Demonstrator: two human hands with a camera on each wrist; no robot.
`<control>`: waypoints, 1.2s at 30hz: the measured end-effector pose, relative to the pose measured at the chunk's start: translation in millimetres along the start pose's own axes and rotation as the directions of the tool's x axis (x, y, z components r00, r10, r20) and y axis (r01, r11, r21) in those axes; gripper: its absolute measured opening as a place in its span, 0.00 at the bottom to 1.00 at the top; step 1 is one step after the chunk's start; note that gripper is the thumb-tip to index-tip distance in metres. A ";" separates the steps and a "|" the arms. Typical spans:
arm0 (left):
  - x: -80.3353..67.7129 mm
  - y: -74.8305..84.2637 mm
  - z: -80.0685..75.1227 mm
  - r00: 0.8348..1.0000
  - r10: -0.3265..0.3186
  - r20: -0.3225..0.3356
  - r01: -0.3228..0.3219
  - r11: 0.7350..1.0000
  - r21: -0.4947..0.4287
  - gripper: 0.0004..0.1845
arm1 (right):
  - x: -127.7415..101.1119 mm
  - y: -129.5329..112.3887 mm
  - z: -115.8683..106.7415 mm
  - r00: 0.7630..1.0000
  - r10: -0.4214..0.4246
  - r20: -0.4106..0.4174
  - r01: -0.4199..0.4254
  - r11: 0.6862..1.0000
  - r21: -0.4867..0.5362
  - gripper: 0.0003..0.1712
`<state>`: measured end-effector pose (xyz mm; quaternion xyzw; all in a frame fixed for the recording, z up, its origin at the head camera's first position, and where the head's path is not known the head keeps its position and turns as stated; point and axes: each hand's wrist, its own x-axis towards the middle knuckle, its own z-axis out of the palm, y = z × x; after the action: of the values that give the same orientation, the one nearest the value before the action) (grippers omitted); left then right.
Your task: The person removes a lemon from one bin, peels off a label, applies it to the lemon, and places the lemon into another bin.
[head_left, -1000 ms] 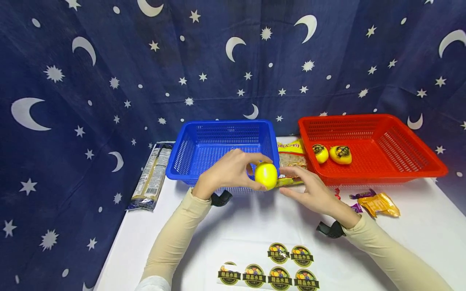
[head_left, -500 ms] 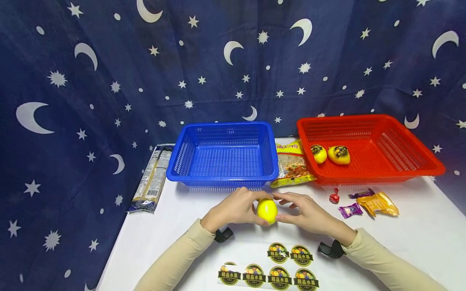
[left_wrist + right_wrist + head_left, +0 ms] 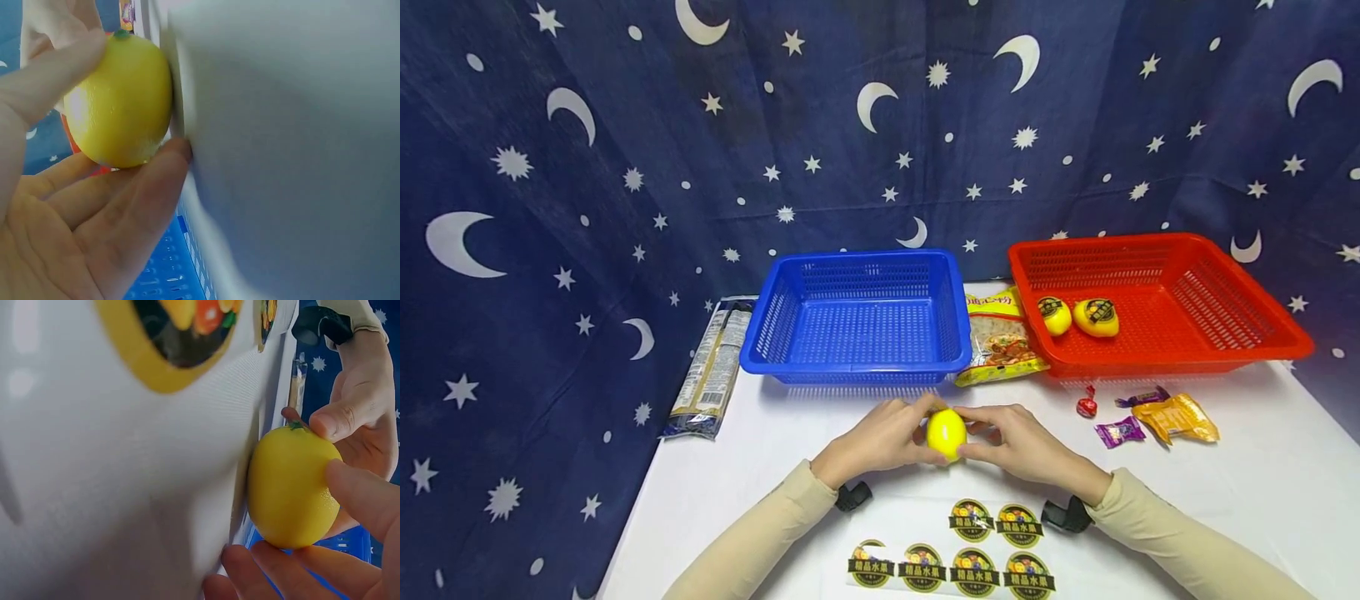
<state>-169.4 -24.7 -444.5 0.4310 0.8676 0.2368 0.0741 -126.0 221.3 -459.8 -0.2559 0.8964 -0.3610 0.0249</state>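
A smooth yellow lemon (image 3: 946,435) with a small green stem tip is close over the white table, in front of the blue basket. My left hand (image 3: 883,433) grips it from the left; in the left wrist view the thumb lies on one side and the fingers (image 3: 137,200) curl along the other. From the right, my right hand (image 3: 1030,446) holds the same lemon (image 3: 290,487), thumb on its side and fingertips under its lower end. Nearer the body lies a clear sheet of round fruit stickers (image 3: 974,572), with gaps in its upper row.
Behind the hands stand a blue basket (image 3: 853,367) and a red basket (image 3: 1180,325), the latter holding two stickered lemons (image 3: 1097,318). A yellow food packet (image 3: 1000,342) lies between them. Wrapped sweets (image 3: 1176,417) are at right, a long dark packet (image 3: 707,371) at left.
The lemon has come down and nearer from in front of the blue basket's rim, carried by my left hand. My right hand has closed in and now holds it too.
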 end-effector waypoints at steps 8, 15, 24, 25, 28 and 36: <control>-7.6 2.7 0.3 0.998 -0.060 -0.019 0.061 0.998 0.030 0.44 | -12.1 -4.8 -5.2 0.998 0.047 -0.041 -0.052 0.990 -0.132 0.37; -29.0 18.4 7.4 0.961 -0.092 -0.262 0.126 0.985 0.116 0.32 | -52.8 -13.4 -21.1 0.999 0.044 -0.026 -0.050 0.958 -0.281 0.27; -40.7 57.3 29.6 0.993 0.078 0.092 -0.101 0.953 0.284 0.21 | -76.9 -25.0 -11.7 0.991 0.016 0.132 0.024 0.955 -0.296 0.17; -40.9 59.6 32.2 0.990 0.071 0.121 -0.103 0.951 0.291 0.21 | -77.8 -25.3 -9.1 0.992 0.014 0.129 0.028 0.948 -0.318 0.16; -40.4 64.6 38.0 0.986 0.065 0.154 -0.113 0.940 0.322 0.21 | -80.5 -26.5 -3.0 0.995 0.007 0.104 0.032 0.929 -0.369 0.15; -37.8 66.4 43.0 0.990 0.048 0.130 -0.081 0.963 0.257 0.24 | -83.9 -28.4 0.7 0.996 0.022 0.092 0.016 0.919 -0.393 0.15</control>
<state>-84.4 -5.1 -453.4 0.4787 0.8706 0.0955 0.0617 -40.5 243.6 -453.3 -0.2712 0.9488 -0.1611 0.0159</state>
